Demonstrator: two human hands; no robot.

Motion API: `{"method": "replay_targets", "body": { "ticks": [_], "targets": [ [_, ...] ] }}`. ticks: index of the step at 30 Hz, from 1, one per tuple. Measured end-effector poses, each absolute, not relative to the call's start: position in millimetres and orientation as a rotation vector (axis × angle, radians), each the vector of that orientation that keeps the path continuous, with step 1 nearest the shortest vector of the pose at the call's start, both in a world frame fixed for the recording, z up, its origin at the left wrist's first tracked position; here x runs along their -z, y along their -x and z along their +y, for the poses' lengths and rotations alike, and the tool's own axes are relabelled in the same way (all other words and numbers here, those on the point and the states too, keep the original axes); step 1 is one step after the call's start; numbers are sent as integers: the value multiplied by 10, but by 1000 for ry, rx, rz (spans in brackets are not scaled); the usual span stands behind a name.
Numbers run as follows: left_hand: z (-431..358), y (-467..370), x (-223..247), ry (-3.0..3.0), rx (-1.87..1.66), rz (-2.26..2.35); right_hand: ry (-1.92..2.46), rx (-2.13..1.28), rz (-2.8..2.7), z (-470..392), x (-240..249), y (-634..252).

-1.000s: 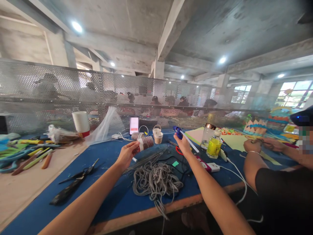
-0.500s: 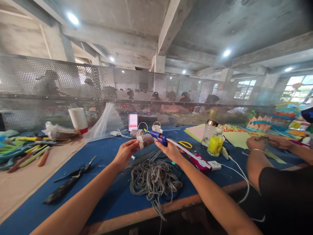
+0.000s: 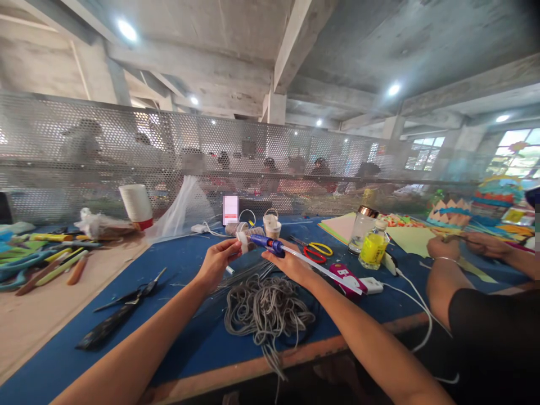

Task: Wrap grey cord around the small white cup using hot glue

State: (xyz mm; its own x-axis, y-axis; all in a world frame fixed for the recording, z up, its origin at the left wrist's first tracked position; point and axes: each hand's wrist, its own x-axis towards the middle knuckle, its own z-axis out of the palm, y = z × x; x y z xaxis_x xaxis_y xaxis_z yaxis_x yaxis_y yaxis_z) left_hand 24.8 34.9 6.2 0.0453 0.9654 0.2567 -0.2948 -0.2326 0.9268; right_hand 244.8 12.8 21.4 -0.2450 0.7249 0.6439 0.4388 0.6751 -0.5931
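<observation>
My left hand (image 3: 218, 261) pinches a small white cup-like piece (image 3: 243, 242) with grey cord wound on it. My right hand (image 3: 291, 265) is closed round a blue glue gun (image 3: 266, 243), whose tip points left at the piece. A long clear glue stick (image 3: 323, 268) runs out of the gun's back toward the lower right. Below both hands lies a loose heap of grey cord (image 3: 270, 312), with thin grey strands beside it. Just beyond the gun stands a small cup with a handle (image 3: 272, 225).
Black snips (image 3: 122, 318) lie at left, near a stack of paper cups (image 3: 135, 203). Red and yellow scissors (image 3: 318, 251), a yellow bottle (image 3: 373, 247), a glass jar (image 3: 358, 230) and a white charger (image 3: 371, 285) are at right. Another person's hands (image 3: 445, 246) work beyond them.
The glue gun has moved left and down, its tip now against the held piece. The piece has tilted in my left hand. The small handled cup and red scissor handle show more.
</observation>
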Motion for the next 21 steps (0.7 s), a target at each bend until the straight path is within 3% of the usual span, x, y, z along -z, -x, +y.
{"method": "replay_targets", "body": {
  "ticks": [21],
  "targets": [
    [382,-233,-28,-1275,-1463,828,962,-294,-1966,178,-172,-2472]
  ]
}}
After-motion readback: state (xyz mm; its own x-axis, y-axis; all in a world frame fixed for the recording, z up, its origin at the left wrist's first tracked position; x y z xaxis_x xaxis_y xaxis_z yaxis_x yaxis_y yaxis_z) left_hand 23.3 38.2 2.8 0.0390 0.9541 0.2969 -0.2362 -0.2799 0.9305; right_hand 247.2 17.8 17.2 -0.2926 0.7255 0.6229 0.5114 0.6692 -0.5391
